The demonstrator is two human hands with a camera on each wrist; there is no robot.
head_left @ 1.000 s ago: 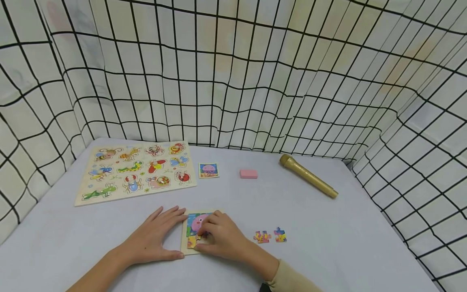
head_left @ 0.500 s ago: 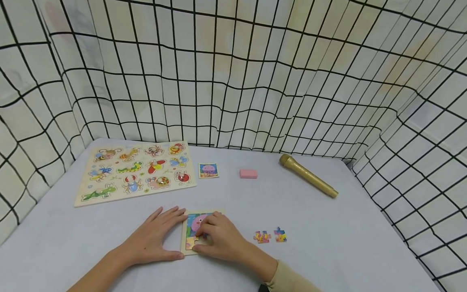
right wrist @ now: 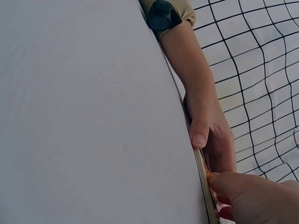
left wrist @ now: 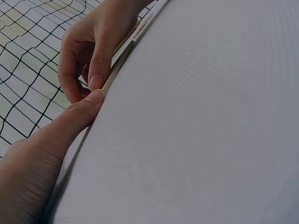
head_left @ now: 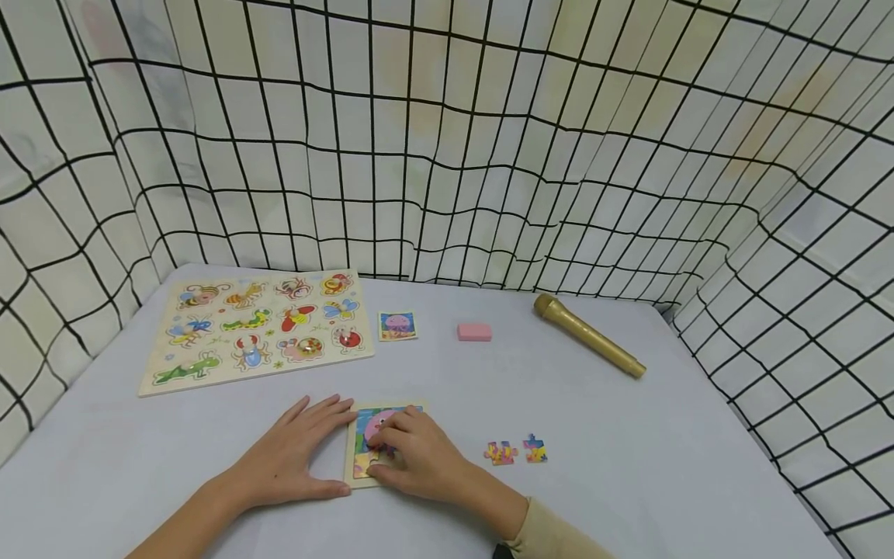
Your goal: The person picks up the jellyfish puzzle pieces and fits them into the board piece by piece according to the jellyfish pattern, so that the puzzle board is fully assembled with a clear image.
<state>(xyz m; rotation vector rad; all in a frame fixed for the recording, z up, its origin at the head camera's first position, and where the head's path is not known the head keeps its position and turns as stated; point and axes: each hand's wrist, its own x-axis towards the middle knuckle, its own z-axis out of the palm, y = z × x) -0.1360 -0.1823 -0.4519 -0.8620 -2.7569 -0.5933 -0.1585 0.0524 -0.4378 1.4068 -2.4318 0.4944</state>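
On the white table (head_left: 649, 473), a wooden insect board (head_left: 268, 369) lies far left. Nearer, the left hand (head_left: 289, 450) has its fingers spread, the right hand (head_left: 422, 458) curls — whether pinching anything, I cannot tell. The small puzzle tray (head_left: 350, 456) lies between, left fingertips at its edge, right hand over it — loose puzzle pieces (head_left: 535, 449) sit rightward.

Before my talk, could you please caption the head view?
Left hand touches the small puzzle; right hand curls over it.
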